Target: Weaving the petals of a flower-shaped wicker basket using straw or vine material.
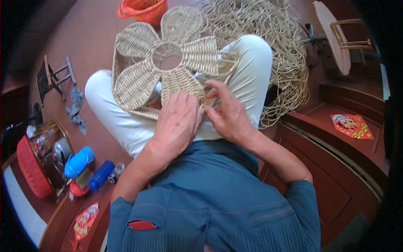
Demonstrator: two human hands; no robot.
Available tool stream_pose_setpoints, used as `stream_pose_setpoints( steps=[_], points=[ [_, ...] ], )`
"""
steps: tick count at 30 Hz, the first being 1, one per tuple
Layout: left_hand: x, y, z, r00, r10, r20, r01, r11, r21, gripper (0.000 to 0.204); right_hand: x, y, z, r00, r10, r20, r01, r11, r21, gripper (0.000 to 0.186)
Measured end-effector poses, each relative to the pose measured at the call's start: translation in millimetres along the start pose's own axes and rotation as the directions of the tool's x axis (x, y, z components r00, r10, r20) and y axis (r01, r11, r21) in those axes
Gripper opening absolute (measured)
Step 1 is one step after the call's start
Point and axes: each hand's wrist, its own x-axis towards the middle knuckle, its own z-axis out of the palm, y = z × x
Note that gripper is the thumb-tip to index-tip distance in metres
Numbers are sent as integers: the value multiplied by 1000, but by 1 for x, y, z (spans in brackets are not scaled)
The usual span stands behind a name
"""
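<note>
A flower-shaped wicker piece (170, 77) lies across my lap, its woven petals set around a round opening inside a frame. My left hand (178, 119) rests over the near petal's lower edge, its fingers bent and pressed against the weave, the fingertips partly hidden. Beside it, my right hand (228, 111) has thumb and fingers curled around the near right edge, pinching what looks like a thin woven strand (205, 102). Most of that strand is covered by the fingers. On the right, between petals, bare frame rods (228, 63) show.
A big heap of pale cord (279, 54) lies by my right knee. Ahead stands a red-orange bucket (145, 10). To the left are a small folding stool (52, 77), a grey cloth (76, 110), and blue bottles (79, 161). Wooden cabinets (319, 168) flank me on the right.
</note>
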Motion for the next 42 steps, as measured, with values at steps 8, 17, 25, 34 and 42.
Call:
stream_pose_setpoints(
  steps=[8, 17, 25, 34, 42],
  points=[
    [-3, -1, -18, 992, -44, 121, 79, 952, -295, 19, -11, 3, 11, 994, -77, -81, 77, 997, -7, 46],
    [11, 4, -37, 964, -189, 185, 252, 865, -434, 22, -7, 11, 16, 960, -180, -214, 167, 983, -79, 17],
    [30, -18, -44, 865, -215, 454, 502, 327, -801, 19, -2, 10, 17, 941, -148, -305, 105, 983, -153, 13],
    [37, -35, -46, 880, -424, 213, 239, 8, -971, 25, -2, 8, 21, 947, -86, -309, 62, 994, -85, 19],
    [30, -30, -38, 888, -404, 220, 267, 64, -962, 29, -7, 14, 21, 944, -123, -307, 89, 988, -123, 11]
  ],
)
